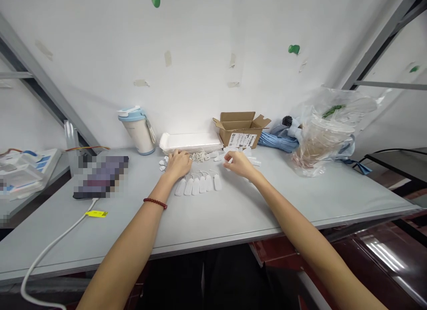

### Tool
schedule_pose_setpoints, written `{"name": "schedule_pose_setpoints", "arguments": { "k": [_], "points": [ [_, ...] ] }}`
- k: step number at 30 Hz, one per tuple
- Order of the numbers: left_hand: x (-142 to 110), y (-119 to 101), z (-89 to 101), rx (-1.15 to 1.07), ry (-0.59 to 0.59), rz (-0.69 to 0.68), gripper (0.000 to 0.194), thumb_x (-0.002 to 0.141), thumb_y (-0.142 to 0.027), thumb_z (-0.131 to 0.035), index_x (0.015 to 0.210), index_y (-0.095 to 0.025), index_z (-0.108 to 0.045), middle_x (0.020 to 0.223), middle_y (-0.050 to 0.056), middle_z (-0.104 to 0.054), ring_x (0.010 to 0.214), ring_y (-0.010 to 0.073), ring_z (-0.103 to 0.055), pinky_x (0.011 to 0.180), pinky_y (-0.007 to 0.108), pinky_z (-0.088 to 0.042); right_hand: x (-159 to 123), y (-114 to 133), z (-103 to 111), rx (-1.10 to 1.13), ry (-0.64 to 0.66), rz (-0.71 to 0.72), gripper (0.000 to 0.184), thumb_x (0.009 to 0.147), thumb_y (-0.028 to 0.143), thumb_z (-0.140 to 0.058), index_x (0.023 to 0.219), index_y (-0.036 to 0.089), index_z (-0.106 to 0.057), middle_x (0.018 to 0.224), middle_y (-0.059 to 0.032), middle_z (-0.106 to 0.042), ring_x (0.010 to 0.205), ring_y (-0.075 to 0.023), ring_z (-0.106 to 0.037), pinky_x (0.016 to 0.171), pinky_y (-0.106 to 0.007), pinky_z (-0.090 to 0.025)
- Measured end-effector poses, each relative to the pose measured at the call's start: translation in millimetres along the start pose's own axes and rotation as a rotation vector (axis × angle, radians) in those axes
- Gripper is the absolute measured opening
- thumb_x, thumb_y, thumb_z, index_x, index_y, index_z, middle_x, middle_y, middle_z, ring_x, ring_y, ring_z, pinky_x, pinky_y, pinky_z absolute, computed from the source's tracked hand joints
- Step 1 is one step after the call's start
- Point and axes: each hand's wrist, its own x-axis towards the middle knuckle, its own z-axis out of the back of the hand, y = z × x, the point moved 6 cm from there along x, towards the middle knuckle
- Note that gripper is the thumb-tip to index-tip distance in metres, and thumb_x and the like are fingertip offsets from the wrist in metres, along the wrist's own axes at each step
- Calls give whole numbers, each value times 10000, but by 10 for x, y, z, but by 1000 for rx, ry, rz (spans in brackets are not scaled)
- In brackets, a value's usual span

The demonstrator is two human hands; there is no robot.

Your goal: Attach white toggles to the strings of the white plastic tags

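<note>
Tags (195, 185) lay on the worktop (213, 221), a cup (135, 132) behind to their left, a box (228, 136) and bag (320, 138) behind to their right.

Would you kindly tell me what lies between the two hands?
In the head view, pale cords and small white pieces lie between the left hand and the right hand; a row of white tags is nearer the camera.

Bright, diffuse light; faint shadows on the table (300, 190); glare on a red surface (360, 265); edges stretched.
</note>
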Motion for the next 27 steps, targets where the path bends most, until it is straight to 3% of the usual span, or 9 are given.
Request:
{"name": "schedule_pose_setpoints", "arguments": {
  "k": [11,16,19,22,27],
  "points": [
    [-9,15,0,-26,50,9,364,804,-212,-415,1050,-173,-681,1132,121,-645,1096,365,-432,909,522,-319,3,-2,-2,-65,-6,-5,158,758,219,-588,899,150,-612,958,-73,-661,763,-156,-567,633,-233,-363],
    [-5,43,-24,-42,57,5,310,788,-229,-431,943,-185,-696,1137,99,-649,1086,362,-449,886,508,-341,-1,28,-24,-78,-4,22,161,760,210,-581,903,146,-617,955,-77,-666,776,-163,-573,646,-238,-365],
    [-2,67,-11,-102,19,13,281,766,-228,-462,917,-201,-697,1154,87,-645,1095,362,-446,902,522,-334,-10,41,-23,-78,-2,18,166,756,195,-579,910,146,-620,960,-78,-668,803,-170,-579,646,-236,-365],
    [10,123,49,-188,-55,62,338,751,-233,-478,1015,-203,-687,1191,81,-636,1117,354,-446,937,520,-335,-14,50,-14,-74,-6,12,158,756,187,-579,903,144,-618,959,-77,-669,795,-167,-581,646,-235,-363],
    [34,191,221,-446,-190,113,421,727,-184,-454,1081,-152,-678,1198,74,-638,1170,271,-481,1019,413,-350,-13,64,-18,-30,-27,20,138,760,181,-575,887,140,-612,927,-69,-668,749,-153,-575,626,-233,-359]
  ]
}}
